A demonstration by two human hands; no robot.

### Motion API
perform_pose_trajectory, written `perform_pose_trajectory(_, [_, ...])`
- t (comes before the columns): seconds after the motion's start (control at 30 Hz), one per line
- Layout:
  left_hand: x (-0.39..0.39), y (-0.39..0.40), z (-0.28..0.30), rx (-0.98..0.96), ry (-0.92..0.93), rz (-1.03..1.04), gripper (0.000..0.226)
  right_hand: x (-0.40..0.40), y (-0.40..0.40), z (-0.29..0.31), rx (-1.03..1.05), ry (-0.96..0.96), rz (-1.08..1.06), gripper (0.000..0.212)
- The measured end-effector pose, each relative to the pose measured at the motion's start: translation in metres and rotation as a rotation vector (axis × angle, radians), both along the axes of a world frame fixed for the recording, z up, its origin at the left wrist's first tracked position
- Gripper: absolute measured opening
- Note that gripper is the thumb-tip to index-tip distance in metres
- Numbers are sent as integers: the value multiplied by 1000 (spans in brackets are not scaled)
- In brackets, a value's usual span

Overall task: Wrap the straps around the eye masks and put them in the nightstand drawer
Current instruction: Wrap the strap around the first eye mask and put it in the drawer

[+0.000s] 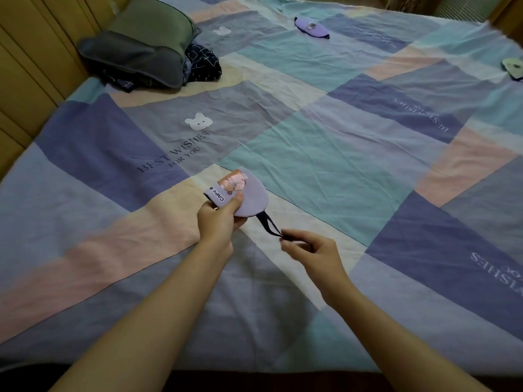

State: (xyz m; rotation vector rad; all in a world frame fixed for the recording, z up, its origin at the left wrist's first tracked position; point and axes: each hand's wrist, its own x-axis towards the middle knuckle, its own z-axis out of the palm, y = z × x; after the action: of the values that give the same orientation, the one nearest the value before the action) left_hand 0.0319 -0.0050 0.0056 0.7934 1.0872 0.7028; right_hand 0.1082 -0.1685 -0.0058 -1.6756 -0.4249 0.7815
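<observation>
Head view: a person leans over a bed (311,142) covered in a patchwork sheet of lilac, teal, pink and cream blocks, printed with a white bear face and the words "BEST WISHES FOR YOU". The left hand (219,219) grips a folded lilac eye mask (249,196), thumb pressed on its front face and fingers curled beneath it, holding it just above the sheet near the middle of the bed's near half. The mask bears a pink cartoon patch and a white label reading "CAPY". A dark strap (268,224) runs from the mask's lower edge down and to the right, drawn taut into the right hand (311,250), which pinches the strap's far end between thumb and fingertips. The two hands are near each other, joined only by the strap, with both bare forearms reaching in from the bottom of the frame.

A second lilac eye mask (311,26) lies flat and unfolded on the sheet at the far side of the bed, well apart from the hands. A third, pale green eye mask (513,67) sits at the right edge of the frame, partly cut off. At the far left, a grey-green pillow (150,24) rests against the wooden wall panelling (36,52), with a dark grey cushion (133,59) before it and a navy patterned cloth (202,63) bunched beside them.
</observation>
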Motion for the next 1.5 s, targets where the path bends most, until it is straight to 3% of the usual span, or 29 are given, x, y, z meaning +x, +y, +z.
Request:
perform_pose_trajectory(0.1, [-1,-1,-2,1,24,-20,17,-6,-3,1,-8,42,102,25])
perform_pose_trajectory(0.23, [1,-11,-2,24,68,-90,20,-19,-1,-2,-237,-487,76,31])
perform_pose_trajectory(0.3, [4,-20,-1,42,71,-124,21,-24,5,1,-158,-519,2,26])
perform_pose_trajectory(0.37, [7,-28,1,42,56,-139,20,-25,13,3,-119,-386,-87,21])
perform_pose_trajectory(0.5, [11,-37,5,47,49,-152,20,-23,26,7,33,67,-260,25])
perform_pose_trajectory(0.57, [11,-37,7,58,60,-166,22,-24,28,8,125,174,-286,18])
perform_pose_trajectory(0.77, [11,-32,9,60,37,-143,27,-24,22,6,65,165,-220,13])
perform_pose_trajectory(0.93, [10,-28,5,96,26,-132,31,-18,15,8,135,477,-173,23])
perform_pose_trajectory(1.07, [3,-7,1,86,53,22,38,-4,-9,13,-126,284,176,25])
perform_pose_trajectory(1.13, [-4,3,-5,106,130,42,40,6,-19,21,63,505,174,27])
perform_pose_trajectory(1.2, [-9,-2,-10,129,168,-13,40,16,-20,30,514,777,32,24])
perform_pose_trajectory(1.23, [-10,-9,-13,135,164,-62,39,21,-16,31,640,842,-39,31])
perform_pose_trajectory(1.27, [-10,-16,-15,140,148,-115,37,23,-10,32,595,822,-86,34])
perform_pose_trajectory(1.3, [-10,-21,-16,141,120,-159,35,24,-6,30,420,709,-115,33])
perform_pose_trajectory(1.37, [-8,-23,-14,127,40,-193,31,20,-3,27,-114,257,-50,25])
perform_pose_trajectory(1.43, [-5,-18,-8,111,-24,-165,31,17,-8,23,-471,-90,202,24])
perform_pose_trajectory(1.47, [-5,-14,-6,118,-35,-139,33,16,-13,21,-480,-93,312,26])
perform_pose_trajectory(1.5, [-5,-11,-4,139,-24,-118,34,16,-18,22,-376,33,351,26])
